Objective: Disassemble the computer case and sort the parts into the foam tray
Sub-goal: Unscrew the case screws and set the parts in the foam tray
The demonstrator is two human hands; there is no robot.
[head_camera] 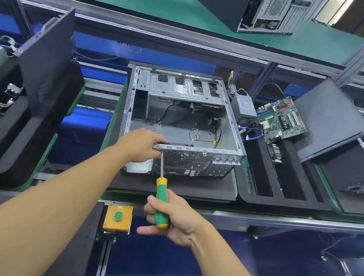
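An open metal computer case lies on its side on a black foam pad, with loose cables inside. My left hand grips the case's near top edge beside the rear fan grille. My right hand grips the green-and-yellow handle of a screwdriver. The screwdriver's shaft points up to the rear panel just left of the fan grille. To the right stands the black foam tray, holding a green motherboard, a grey power supply and a heatsink.
A dark side panel leans on the tray's right side. Another foam tray with parts and a leaning panel is at the left. A yellow box with a green button sits at the bench edge. A second case stands on the upper shelf.
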